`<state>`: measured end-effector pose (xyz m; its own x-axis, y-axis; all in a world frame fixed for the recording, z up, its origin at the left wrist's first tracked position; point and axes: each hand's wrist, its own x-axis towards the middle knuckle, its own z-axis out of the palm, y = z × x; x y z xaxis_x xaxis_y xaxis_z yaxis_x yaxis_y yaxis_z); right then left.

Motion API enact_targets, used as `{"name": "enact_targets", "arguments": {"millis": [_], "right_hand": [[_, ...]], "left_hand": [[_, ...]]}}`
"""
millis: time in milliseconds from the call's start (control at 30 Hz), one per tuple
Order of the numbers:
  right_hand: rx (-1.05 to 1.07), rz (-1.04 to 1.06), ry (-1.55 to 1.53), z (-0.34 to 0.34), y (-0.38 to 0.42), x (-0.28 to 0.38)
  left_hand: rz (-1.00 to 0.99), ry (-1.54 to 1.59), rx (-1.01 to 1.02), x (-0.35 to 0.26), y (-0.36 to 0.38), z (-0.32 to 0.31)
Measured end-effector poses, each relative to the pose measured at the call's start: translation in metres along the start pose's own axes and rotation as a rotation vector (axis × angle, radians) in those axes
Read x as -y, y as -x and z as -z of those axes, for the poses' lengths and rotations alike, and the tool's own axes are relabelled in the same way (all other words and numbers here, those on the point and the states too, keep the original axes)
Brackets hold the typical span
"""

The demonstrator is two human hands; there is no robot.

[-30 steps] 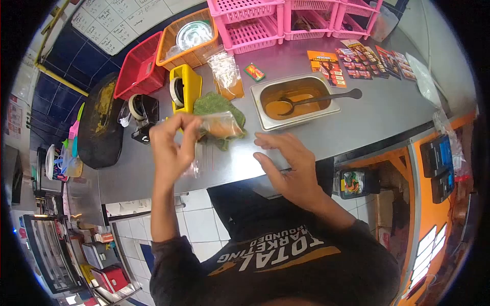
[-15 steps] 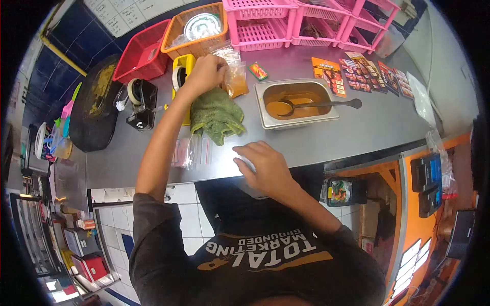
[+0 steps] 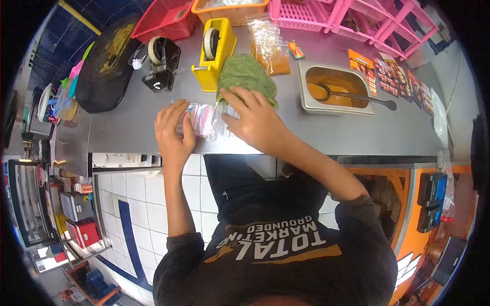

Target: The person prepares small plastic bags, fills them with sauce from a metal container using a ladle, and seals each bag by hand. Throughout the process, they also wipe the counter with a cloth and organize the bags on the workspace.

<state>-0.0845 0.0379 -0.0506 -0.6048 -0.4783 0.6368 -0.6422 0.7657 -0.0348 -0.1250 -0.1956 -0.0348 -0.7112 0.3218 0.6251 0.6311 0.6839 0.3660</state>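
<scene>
Both arms reach forward from the torso. The left hand (image 3: 173, 130) lies palm down, fingers together. The right hand (image 3: 255, 122) spreads its fingers just beside it, thumb seemingly tucked under.

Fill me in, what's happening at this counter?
A person stands at a steel counter with both hands on a small stack of clear zip bags near its front edge. The left hand presses on the stack's left side; the right hand rests on its right side, fingers spread. Just behind lies a green cloth, with filled sauce bags beyond it. To the right sits a steel tray of orange sauce with a ladle in it. A yellow tape dispenser stands left of the cloth.
</scene>
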Motion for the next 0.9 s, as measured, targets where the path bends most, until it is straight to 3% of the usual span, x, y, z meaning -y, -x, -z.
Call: {"name": "enact_targets", "arguments": {"millis": [100,400,500,600,700,733,833,900], "right_hand": [[0.117,-0.054,-0.110,0.005,-0.002,0.002],[0.283,0.014,0.023,0.027,0.021,0.011],[0.273,0.042,-0.001,0.019,0.029,0.012],[0.201,-0.104,-0.070,0.025,0.028,0.022],[-0.025,-0.705,-0.559,0.049,0.020,0.051],[-0.106,-0.769,-0.669,0.051,0.020,0.054],[-0.091,-0.953,-0.808,0.066,0.023,0.061],[-0.131,-0.944,-0.738,0.065,0.027,0.061]], "left_hand": [[0.008,-0.021,-0.061,-0.004,0.025,-0.001],[-0.084,0.137,-0.120,-0.043,0.058,-0.010],[0.001,0.254,-0.093,-0.054,0.074,-0.019],[-0.028,0.262,-0.045,-0.067,0.082,-0.027],[-0.142,0.204,-0.039,-0.079,0.077,-0.031],[-0.165,0.201,-0.024,-0.084,0.072,-0.030],[-0.218,0.214,0.022,-0.091,0.061,-0.030],[-0.222,0.226,0.070,-0.094,0.058,-0.030]]}}
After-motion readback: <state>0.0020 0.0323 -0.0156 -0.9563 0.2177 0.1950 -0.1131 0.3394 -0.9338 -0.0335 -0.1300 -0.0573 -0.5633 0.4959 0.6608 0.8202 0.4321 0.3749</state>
